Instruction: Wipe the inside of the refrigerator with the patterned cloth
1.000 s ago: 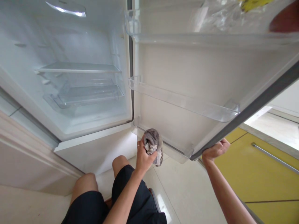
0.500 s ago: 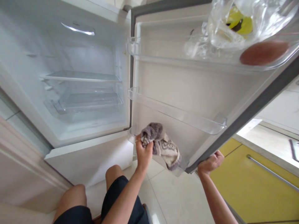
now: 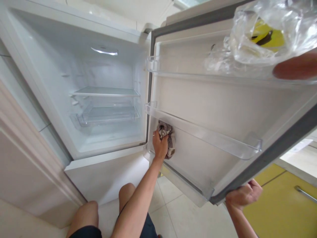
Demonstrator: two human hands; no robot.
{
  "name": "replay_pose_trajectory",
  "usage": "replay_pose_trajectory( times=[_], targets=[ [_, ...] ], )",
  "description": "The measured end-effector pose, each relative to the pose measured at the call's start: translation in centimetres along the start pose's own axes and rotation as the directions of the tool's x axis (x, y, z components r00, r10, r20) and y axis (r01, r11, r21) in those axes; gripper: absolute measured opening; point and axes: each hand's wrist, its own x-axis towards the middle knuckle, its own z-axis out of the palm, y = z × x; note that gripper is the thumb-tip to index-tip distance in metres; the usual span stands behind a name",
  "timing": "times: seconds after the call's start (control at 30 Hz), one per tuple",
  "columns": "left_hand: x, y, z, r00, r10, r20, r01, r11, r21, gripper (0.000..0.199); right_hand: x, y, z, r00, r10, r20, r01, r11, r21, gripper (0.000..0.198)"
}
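My left hand (image 3: 159, 146) grips a bunched grey and beige cloth (image 3: 168, 137) and presses it against the white inner wall of the open fridge door (image 3: 223, 115), just under the clear middle door shelf (image 3: 210, 140). My right hand (image 3: 244, 195) clasps the door's grey lower corner edge. The fridge interior (image 3: 106, 109) stands open on the left.
The top door shelf holds a clear plastic bag (image 3: 262, 36) with something yellow and a reddish-brown item (image 3: 294, 67). Inside are a glass shelf (image 3: 106, 92) and a clear drawer (image 3: 106, 115). Yellow cabinet (image 3: 284, 205) at right. My bare knees are over the tiled floor (image 3: 188, 215).
My left hand rose from the bottom door shelf and bunched the cloth against the door wall under the middle shelf. My right hand stayed on the door's corner. The view tilted upward.
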Motion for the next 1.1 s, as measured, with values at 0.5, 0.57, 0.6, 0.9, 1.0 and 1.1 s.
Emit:
replay_pose_trajectory(
  times=[0.5, 0.57, 0.6, 0.9, 1.0, 1.1],
  targets=[
    [-12.0, 5.6, 5.0, 0.638, 0.491, 0.593, -0.517, 0.844, -0.142, 0.063, -0.5, -0.6, 0.3, 0.994, -0.003, -0.110, -0.006, 0.997, -0.074, 0.022],
    [-12.2, 5.4, 5.0, 0.612, 0.463, 0.641, -0.550, 0.832, -0.075, 0.060, -0.4, -0.4, 0.3, 0.996, -0.009, -0.089, 0.002, 0.998, -0.068, 0.021],
    [-12.1, 5.1, 4.9, 0.613, 0.448, 0.651, -0.557, 0.829, -0.046, 0.058, -0.4, -0.3, 0.3, 0.997, -0.017, -0.081, 0.011, 0.998, -0.064, 0.021],
    [-6.9, 0.3, 1.8, 0.845, 0.192, 0.498, -0.367, 0.886, 0.282, 0.057, 0.3, 0.5, 0.7, 0.996, -0.012, -0.091, 0.010, 1.000, -0.027, 0.024],
    [-3.4, -1.7, -0.1, 0.947, 0.139, 0.288, -0.244, 0.897, 0.368, 0.056, 0.3, 0.5, 0.8, 0.996, -0.007, -0.090, 0.004, 1.000, -0.028, 0.024],
    [0.0, -3.2, -1.9, 0.991, 0.120, 0.062, -0.135, 0.907, 0.400, 0.054, 0.2, 0.5, 0.8, 0.996, -0.010, -0.094, 0.008, 1.000, -0.021, 0.025]
  ],
)
